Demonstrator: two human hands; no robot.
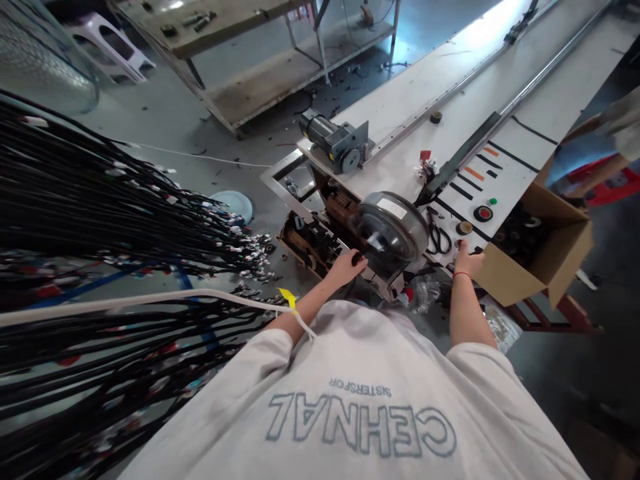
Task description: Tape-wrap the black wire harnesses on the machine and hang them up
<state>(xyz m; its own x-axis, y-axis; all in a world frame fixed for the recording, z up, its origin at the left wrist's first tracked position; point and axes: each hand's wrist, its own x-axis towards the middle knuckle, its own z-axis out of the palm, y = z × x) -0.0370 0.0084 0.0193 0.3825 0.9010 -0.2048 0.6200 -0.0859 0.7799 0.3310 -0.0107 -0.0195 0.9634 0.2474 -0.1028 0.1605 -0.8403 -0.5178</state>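
- Wire bundles (100, 220): thick sheaves of black wire with small tagged ends hang across the left side, fanning toward the machine; a white cord (150, 300) with a yellow tag (287, 298) runs over the lower sheaf to the person's left arm.
- Left hand (346, 265): it rests at the near left edge of the machine, fingers curled onto a small dark part just beside the drum; whether it grips that part or only touches it, I cannot tell.
- Drum (393, 227): a round dark-rimmed housing with a white label on top, sitting at the near end of the long white bench (450, 87), between the two hands. A grey motor (340, 143) stands behind it.
- Scissors (437, 237): lying on the bench just right of the drum, untouched.
- Right hand (467, 260): well apart from the left, pressed on the bench edge near the round buttons (483, 213); it seems to hold nothing.
- Box (540, 247): an open carton of dark rolls, touching the bench on the right.
- Progress, as a judgement: no wire lies in the machine, so the work looks to be at a set-up or between-pieces point, with the hanging bundles still to be handled.
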